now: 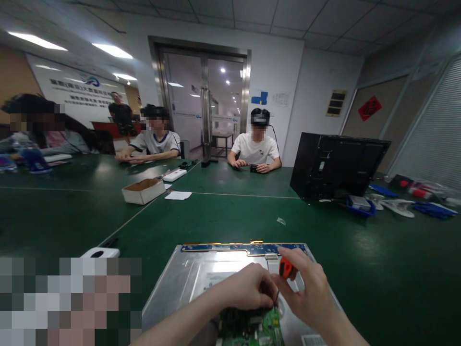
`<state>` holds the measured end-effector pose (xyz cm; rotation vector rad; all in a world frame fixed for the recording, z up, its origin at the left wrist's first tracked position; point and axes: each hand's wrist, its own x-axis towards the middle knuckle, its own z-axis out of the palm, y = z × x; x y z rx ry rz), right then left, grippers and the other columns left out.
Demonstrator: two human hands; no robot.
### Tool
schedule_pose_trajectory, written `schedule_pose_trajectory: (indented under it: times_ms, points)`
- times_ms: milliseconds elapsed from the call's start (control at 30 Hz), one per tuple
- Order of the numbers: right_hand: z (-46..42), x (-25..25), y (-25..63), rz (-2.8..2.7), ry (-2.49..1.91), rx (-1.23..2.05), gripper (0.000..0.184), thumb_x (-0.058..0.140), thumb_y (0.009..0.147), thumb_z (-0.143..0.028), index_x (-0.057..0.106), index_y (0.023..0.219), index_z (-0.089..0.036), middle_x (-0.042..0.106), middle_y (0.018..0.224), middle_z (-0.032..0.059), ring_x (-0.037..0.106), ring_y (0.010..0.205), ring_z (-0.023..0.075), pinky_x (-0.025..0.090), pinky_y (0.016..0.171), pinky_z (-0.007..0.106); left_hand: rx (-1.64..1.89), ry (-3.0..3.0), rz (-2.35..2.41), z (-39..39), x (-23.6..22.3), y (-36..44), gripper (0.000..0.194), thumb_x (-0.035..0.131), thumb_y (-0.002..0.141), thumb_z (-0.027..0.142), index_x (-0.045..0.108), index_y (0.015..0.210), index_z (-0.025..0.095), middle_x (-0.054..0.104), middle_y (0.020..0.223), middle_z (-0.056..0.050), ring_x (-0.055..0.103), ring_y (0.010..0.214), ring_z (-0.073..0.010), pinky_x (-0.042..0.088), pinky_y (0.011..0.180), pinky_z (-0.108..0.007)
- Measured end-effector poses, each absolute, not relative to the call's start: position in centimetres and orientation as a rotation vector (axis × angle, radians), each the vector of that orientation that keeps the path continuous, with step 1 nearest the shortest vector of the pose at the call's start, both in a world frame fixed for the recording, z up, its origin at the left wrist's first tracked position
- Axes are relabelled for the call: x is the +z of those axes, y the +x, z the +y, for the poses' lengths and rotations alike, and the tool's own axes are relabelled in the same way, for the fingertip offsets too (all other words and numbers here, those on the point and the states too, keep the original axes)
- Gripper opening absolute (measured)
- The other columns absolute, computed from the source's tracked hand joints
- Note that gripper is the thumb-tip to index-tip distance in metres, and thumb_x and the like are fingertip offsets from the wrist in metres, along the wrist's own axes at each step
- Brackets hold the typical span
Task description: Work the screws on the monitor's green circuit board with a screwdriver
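In my right hand (306,283) is a screwdriver (285,268) with an orange-red and black handle, gripped between thumb and fingers. Its thin dark shaft points down to the edge of a green circuit board (252,327). My left hand (252,288) is closed in a pinch beside the shaft, just over the board; whatever its fingertips hold is hidden. Both hands are above a silver metal display panel (173,283) lying flat on the table. A narrow blue circuit strip (223,248) runs along the panel's far edge.
On the green table (230,216) stand an open white box (144,191) and, at right, a black monitor (334,163). Near it are a blue tray (361,205) and blue gloves (434,210). A white device (101,252) lies left of the panel. Several people sit across the table.
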<state>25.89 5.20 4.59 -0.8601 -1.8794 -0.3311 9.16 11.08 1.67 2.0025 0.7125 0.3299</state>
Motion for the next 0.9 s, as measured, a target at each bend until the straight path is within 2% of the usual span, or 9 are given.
schedule_pose_trajectory:
  times_ms: [133,400,567,800,900]
  points:
    - [4.74,4.91,25.86,-1.925,-0.825,-0.202,0.037,0.041,0.098,-0.019,0.043,0.135,-0.017,0.069,0.087,0.0050,0.066,0.065,0.0151,0.051,0.054,0.025,0.321,1.979,0.682,11.13,1.60,9.11,0.019,0.065,0.064,0.003,0.076,0.075,0.015,0.061,0.063,0.004,0.052,0.059,-0.0117,0.040,0.057,-0.019]
    - [5.45,4.27,25.87,-1.859,-0.848,-0.366,0.026,0.050,0.099,-0.028,0.049,0.124,-0.021,0.062,0.071,-0.0015,0.060,0.054,0.0149,0.045,0.047,0.025,0.346,1.999,0.706,11.02,1.76,9.14,0.018,0.066,0.063,0.004,0.075,0.074,0.015,0.061,0.062,0.004,0.052,0.057,-0.0110,0.040,0.057,-0.018]
    - [4.98,5.12,26.00,-1.918,-0.833,-0.189,0.035,0.039,0.100,-0.020,0.045,0.134,-0.018,0.068,0.087,0.0058,0.064,0.063,0.0142,0.050,0.051,0.023,0.332,1.995,0.680,10.98,1.88,9.03,0.019,0.064,0.065,0.003,0.075,0.075,0.016,0.061,0.061,0.005,0.053,0.058,-0.0114,0.041,0.058,-0.019]
    - [5.51,4.67,26.12,-1.863,-0.818,-0.266,0.028,0.051,0.098,-0.022,0.047,0.126,-0.022,0.062,0.071,-0.0026,0.058,0.052,0.0131,0.045,0.045,0.023,0.335,1.986,0.670,11.21,1.27,8.91,0.021,0.064,0.066,0.005,0.076,0.079,0.016,0.066,0.067,0.002,0.057,0.062,-0.0132,0.043,0.058,-0.019]
    - [5.49,4.78,26.28,-1.878,-0.835,-0.286,0.028,0.051,0.099,-0.024,0.047,0.126,-0.022,0.064,0.073,-0.0017,0.060,0.053,0.0139,0.046,0.046,0.024,0.326,2.014,0.669,11.19,1.36,8.88,0.021,0.064,0.067,0.007,0.077,0.080,0.016,0.067,0.068,0.001,0.057,0.061,-0.0133,0.043,0.058,-0.019]
